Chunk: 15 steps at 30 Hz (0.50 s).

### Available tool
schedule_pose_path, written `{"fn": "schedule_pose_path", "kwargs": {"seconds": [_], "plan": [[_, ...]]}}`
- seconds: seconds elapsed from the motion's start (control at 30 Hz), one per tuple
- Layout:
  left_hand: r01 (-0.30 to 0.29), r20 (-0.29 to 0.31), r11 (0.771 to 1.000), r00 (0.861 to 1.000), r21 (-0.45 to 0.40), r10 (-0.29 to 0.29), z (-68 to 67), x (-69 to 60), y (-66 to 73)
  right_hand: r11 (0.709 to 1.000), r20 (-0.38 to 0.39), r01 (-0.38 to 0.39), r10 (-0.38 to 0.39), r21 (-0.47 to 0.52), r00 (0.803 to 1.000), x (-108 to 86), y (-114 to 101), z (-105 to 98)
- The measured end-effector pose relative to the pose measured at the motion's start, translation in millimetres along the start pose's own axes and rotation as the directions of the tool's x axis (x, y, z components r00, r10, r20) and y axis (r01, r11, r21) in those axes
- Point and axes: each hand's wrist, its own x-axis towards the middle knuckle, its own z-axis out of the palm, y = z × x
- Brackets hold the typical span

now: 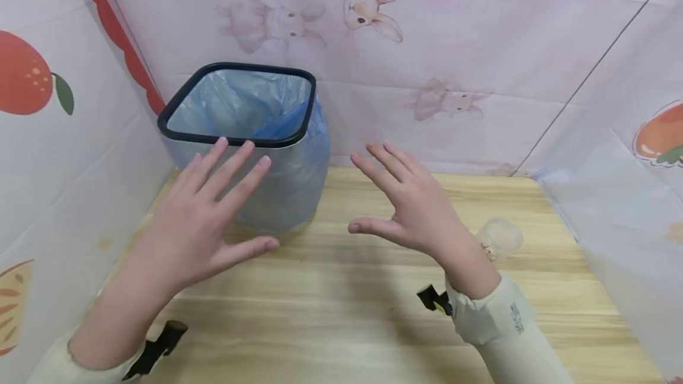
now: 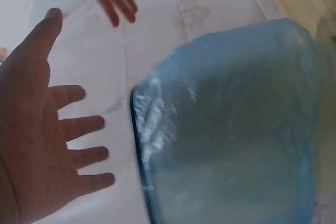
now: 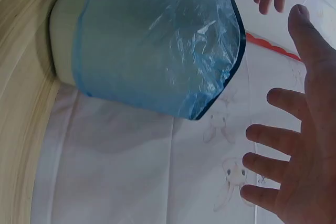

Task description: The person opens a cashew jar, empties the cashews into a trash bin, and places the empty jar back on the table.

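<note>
Hovering above the bench [image 1: 331, 325] now, with left hand [image 1: 192, 224] and right hand [image 1: 421, 206] both released, clasping nothing, with fingers spread and thumbs held out. Over to the bin [image 1: 283, 188]: standing upright at the back left of the bench, near the corner of the printed walls [image 1: 443, 147], and dressed in a thin blue bag [image 1: 319, 135] folded out over the black rim [image 1: 261, 66]. Reaching well down the outside too, leaving bare only a strip near the foot in the right wrist view. Bunched darker inside, toward the right.

Crossing the front rim in the head view with the left fingertips, yet showing a gap in the left wrist view, so probably not touching. Well apart from the bin with the right hand.

Now, for handling the lining well: check all round the rim first, corner by corner, for any spot likely to slip back. Hard to tell from here whether snug everywhere. Steady with one hand, smooth with the other, using flat fingers rather than nails, being film likely to tear. Ease the creases below the rim downward, gently. And watch the right forearm! Close in the head view to a small clear cup [image 1: 501, 236] with pale bits [image 1: 488, 252] at its edge; better to lift high before drawing back.
</note>
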Motion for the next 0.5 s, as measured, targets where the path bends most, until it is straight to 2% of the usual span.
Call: {"fn": "schedule_pose_path", "kwargs": {"seconds": [0.2, 0.5], "plan": [[-0.011, -0.090, 1.000, 0.996, -0.008, 0.010, 8.4, 7.0, -20.3, 0.997, -0.054, 0.073, -0.070, 0.040, 0.996, 32.9, -5.0, 12.6], [0.026, -0.093, 0.999, 0.995, 0.029, -0.023, 16.5, 8.0, -45.8, 0.990, -0.091, 0.132, -0.127, 0.047, 0.988, 73.4, -13.9, 31.9]]}}
